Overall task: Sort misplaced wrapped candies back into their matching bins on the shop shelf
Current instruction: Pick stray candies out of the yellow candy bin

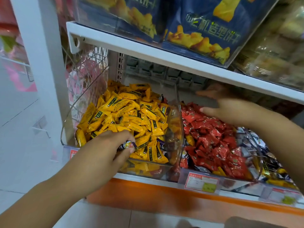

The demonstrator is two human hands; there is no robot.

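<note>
Pinching a small purple-and-white wrapped candy (128,144) between thumb and fingers, left hand (105,150) sits above the yellow-wrapped candy pile (125,112) in a clear plastic bin (144,167). Right hand (230,109), fingers spread, hovers over the neighbouring red-wrapped candy pile (213,139); blurred, contact unclear.

Right hand (230,111) motion-blurred, price label (201,181) print illegible, blue snack bags (205,30) cut off at top edge.

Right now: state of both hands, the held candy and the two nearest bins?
Left hand, pinches a purple-wrapped candy.
Right hand, open, fingers spread, over the red bin.
Yellow candy bin, heaped, stray dark wrappers mixed in.
Red candy bin, full, one yellow wrapper mixed in.
</note>
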